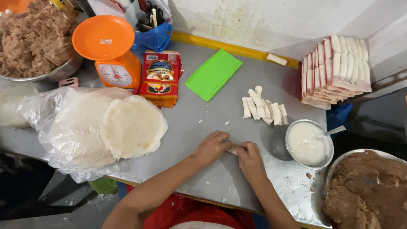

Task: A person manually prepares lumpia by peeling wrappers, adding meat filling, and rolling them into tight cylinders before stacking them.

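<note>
Pressing one roll (232,149), left hand (210,147), right hand (250,159); two bowls

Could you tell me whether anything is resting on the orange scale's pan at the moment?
No, the round pan of the orange scale is bare apart from a small pale scrap near its middle, with no food on it.
</note>
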